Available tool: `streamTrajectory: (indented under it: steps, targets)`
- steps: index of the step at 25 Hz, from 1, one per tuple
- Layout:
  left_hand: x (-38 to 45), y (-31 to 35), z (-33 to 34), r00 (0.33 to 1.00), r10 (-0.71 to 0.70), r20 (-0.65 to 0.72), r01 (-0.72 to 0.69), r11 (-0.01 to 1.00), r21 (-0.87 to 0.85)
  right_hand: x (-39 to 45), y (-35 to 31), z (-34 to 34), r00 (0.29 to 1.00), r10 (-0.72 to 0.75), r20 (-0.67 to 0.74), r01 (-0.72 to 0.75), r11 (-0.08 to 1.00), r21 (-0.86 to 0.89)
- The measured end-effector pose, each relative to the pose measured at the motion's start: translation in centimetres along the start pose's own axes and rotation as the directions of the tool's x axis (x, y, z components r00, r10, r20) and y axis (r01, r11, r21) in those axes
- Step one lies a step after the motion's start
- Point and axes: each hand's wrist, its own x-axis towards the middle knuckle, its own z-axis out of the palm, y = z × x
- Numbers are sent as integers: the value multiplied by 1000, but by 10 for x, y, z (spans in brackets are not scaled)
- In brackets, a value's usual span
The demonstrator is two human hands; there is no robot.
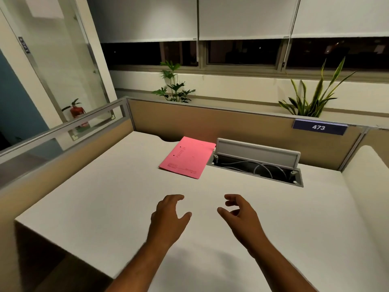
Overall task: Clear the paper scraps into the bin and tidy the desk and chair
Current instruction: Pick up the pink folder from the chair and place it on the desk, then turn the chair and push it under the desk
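A white desk (94, 207) fills the view. A pink paper folder (187, 157) lies flat near the desk's back, left of the cable tray. My left hand (168, 218) hovers over the middle of the desk, fingers spread and holding nothing. My right hand (240, 216) is beside it, fingers loosely curled and apart, also holding nothing. Both hands are well short of the folder. No paper scraps, bin or chair are in view.
A cable tray (255, 167) with its grey lid propped up is sunk into the desk at the back right. Tan partition panels (189, 119) wall the desk at the back and left. A blue sign (319, 127) reads 473. Plants (174, 87) stand behind the partition.
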Motion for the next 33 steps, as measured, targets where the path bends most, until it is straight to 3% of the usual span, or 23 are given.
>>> streamTrajectory:
  steps: [11, 22, 33]
  targets:
    - [-118, -55, -36, 976, -217, -2, 216, 975, -54, -77, 8, 25, 983, 24, 184, -39, 996, 79]
    - [-264, -127, -80, 901, -422, -101, 409, 903, -129, -173, 18, 96, 909, 25, 417, -22, 1000, -12]
    - [-470, -203, -179, 854, -505, -126, 506, 862, -26, -372, 28, 179, 833, 86, 546, 22, 982, -187]
